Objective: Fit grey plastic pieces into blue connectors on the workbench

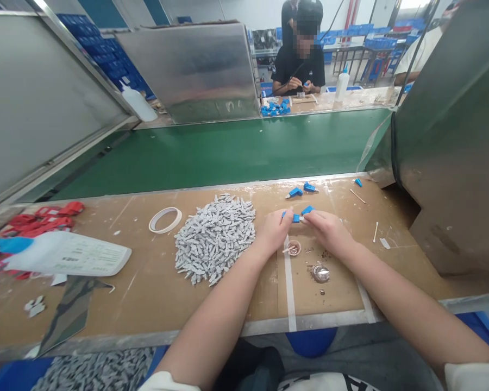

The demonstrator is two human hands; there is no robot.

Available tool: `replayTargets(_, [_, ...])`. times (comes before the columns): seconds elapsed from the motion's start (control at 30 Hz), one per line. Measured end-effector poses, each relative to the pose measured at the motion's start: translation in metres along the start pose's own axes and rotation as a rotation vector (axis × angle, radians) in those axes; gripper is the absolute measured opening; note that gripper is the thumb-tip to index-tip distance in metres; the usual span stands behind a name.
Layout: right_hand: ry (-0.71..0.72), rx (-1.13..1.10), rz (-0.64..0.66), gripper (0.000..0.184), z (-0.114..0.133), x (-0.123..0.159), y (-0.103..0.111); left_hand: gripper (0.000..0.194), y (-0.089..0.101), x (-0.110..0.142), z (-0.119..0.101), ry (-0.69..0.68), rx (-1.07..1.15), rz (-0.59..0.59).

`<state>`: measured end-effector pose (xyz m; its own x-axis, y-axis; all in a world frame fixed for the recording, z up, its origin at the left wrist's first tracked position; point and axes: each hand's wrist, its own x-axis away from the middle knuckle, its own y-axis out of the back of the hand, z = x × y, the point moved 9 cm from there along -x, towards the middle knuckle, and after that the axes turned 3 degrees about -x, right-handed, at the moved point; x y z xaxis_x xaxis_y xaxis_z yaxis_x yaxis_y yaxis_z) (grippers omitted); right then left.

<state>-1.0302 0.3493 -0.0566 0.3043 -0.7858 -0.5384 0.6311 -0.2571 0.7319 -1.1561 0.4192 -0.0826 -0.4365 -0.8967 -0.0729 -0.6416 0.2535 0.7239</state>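
Observation:
My left hand is closed, its fingers pinching a small blue plastic piece with a pale tip. Close beside it, my right hand is closed around another blue plastic piece; the fingertips almost meet and hide part of both. Just below the hands sits a small cup of brownish, coppery liquid with a thin white stick in it. A shiny metallic blob lies nearer me, among dark spatters. Beyond my hands rest two more blue pieces with pale tips.
Left of my hands is a big heap of small grey parts, beside a tape roll. A white bottle lies near red pieces. Cotton swabs lie right. A green belt separates me from a seated person.

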Motion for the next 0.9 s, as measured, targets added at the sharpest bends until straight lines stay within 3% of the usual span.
replayTargets(0.1, [-0.147, 0.173, 0.048, 0.038, -0.029, -0.003, 0.015, 0.063, 0.011, 0.002, 0.007, 0.035, 0.073, -0.076])
replayTargets(0.23, [-0.618, 0.496, 0.186, 0.034, -0.098, 0.005, 0.044, 0.059, 0.028, 0.007, 0.014, 0.077, 0.070, -0.177])
replayTargets(0.33, [-0.800, 0.621, 0.273, 0.034, -0.116, 0.006, 0.055, 0.048, 0.028, 0.006, 0.010, 0.071, -0.053, -0.154])
replayTargets(0.43, [-0.626, 0.582, 0.250, 0.032, -0.092, -0.012, 0.046, 0.033, 0.026, 0.005, 0.008, 0.058, -0.112, -0.120])
replayTargets(0.53, [-0.376, 0.376, 0.425, 0.030, -0.064, -0.021, 0.004, 0.022, 0.028, 0.005, 0.004, 0.006, -0.076, -0.119])
replayTargets(0.57, [-0.358, 0.302, 0.457, 0.024, -0.060, -0.021, -0.008, 0.021, 0.028, 0.006, 0.003, -0.010, -0.062, -0.122])
replayTargets(0.63, [-0.397, 0.133, 0.388, 0.016, -0.058, -0.027, -0.021, 0.026, 0.027, 0.006, 0.002, -0.032, -0.022, -0.115])
replayTargets(0.73, [-0.385, -0.306, 0.263, 0.026, -0.043, -0.047, -0.038, 0.039, 0.024, 0.005, 0.009, -0.011, 0.107, -0.112])
replayTargets(0.83, [-0.303, -0.698, 0.324, 0.042, -0.012, -0.073, -0.055, 0.033, 0.037, 0.002, 0.026, 0.057, 0.374, -0.239])
replayTargets(0.9, [-0.333, -0.749, 0.268, 0.043, -0.006, -0.090, -0.055, 0.030, 0.059, 0.003, 0.040, 0.070, 0.615, -0.423])
